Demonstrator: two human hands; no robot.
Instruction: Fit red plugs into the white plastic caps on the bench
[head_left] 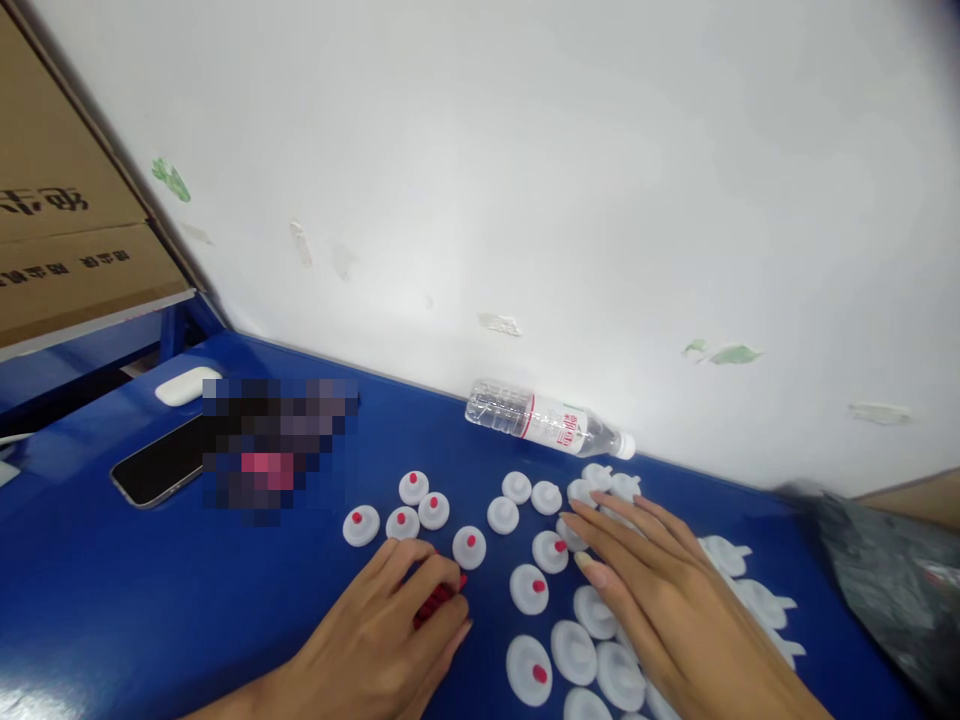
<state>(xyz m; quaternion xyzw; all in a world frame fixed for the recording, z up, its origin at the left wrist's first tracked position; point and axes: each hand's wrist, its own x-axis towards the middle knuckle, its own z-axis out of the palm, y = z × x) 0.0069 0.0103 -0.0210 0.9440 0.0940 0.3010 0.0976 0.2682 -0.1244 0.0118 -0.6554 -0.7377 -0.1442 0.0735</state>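
My left hand (pixel 397 625) is low in the middle of the view, its fingers curled over a cluster of small red pegs (pixel 433 603) that show between them. How many it grips is hidden. My right hand (pixel 660 590) lies with fingers stretched out over a group of white plastic discs (pixel 621 675), its fingertips touching discs at the far side. Some white discs (pixel 502 515) are plain. Others, such as the white disc (pixel 470 548) beyond my left fingers and the white disc (pixel 529 590) between my hands, carry a red peg in the centre.
A clear water bottle (pixel 555 422) lies on its side along the white wall (pixel 480 180). Left on the blue table (pixel 285 590) are a phone (pixel 161 465), a white case (pixel 187 386) and a blurred-out patch. A dark plastic bag (pixel 892 580) is right; cardboard boxes (pixel 75 240) stand left.
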